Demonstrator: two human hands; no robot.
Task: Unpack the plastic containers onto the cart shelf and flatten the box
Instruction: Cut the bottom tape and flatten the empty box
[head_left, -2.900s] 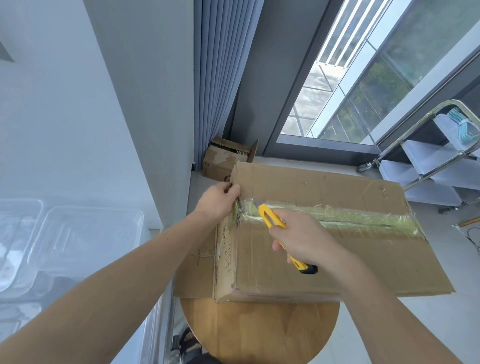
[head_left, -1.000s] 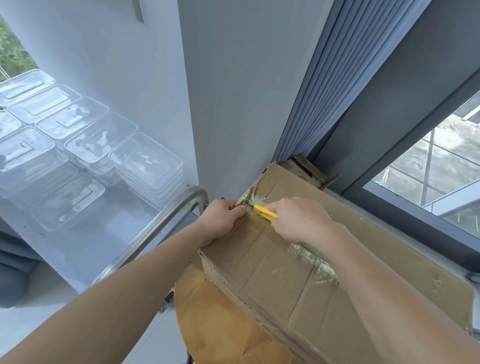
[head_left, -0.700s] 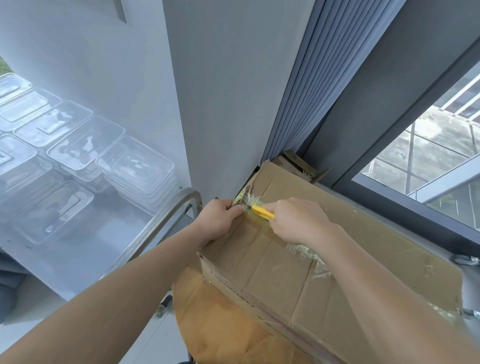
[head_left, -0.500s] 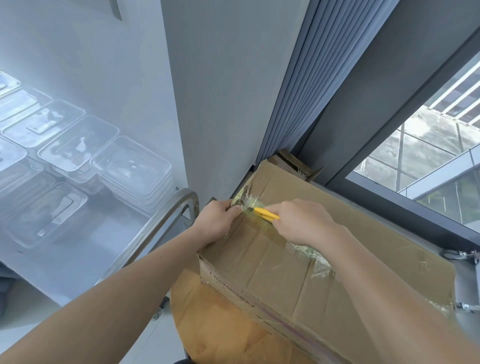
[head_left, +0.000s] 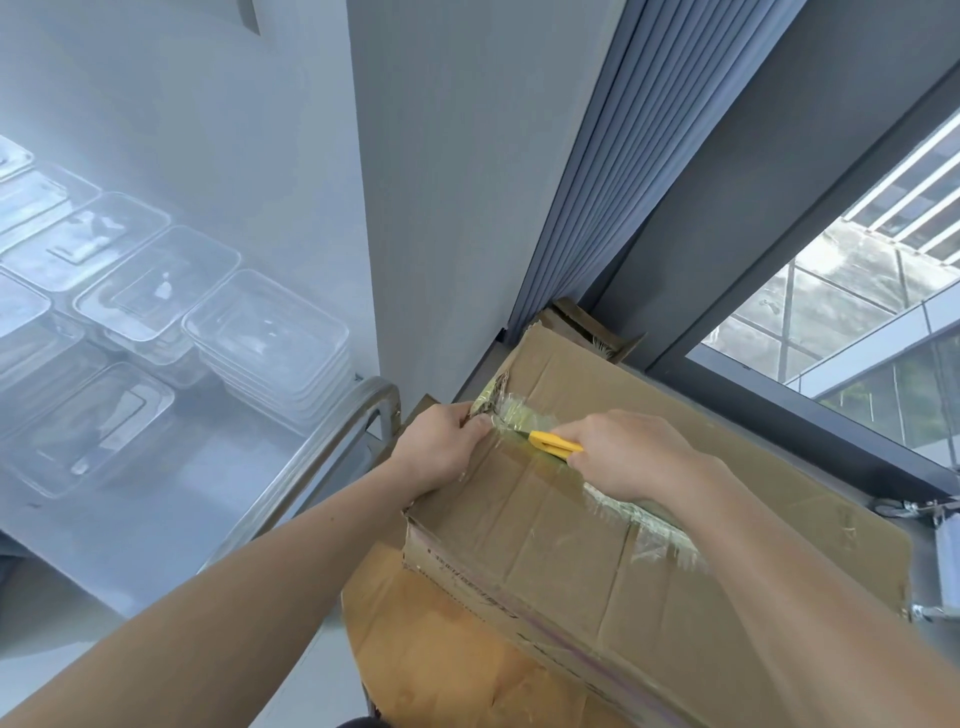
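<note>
A brown cardboard box (head_left: 571, 545) carries dark print and a faint purplish stripe along one side, and its tape (head_left: 639, 514) is a glossy yellow-green. The knife (head_left: 553, 444) is bright yellow, the plastic containers (head_left: 265, 338) clear and colourless, and the cart rail (head_left: 332, 441) silver. The surface (head_left: 426, 649) shows honey-toned wood grain. Behind are a pale grey wall (head_left: 441, 182), a blue-grey curtain (head_left: 597, 182) in vertical pleats and a charcoal window frame (head_left: 753, 208).

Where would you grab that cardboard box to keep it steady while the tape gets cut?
At its short end nearest the cart rail, coming from the left, as the left hand does now: it grips the edge of the cardboard box where the tape seam ends. That probably braces the box against the yellow cutter in the right hand.
</note>
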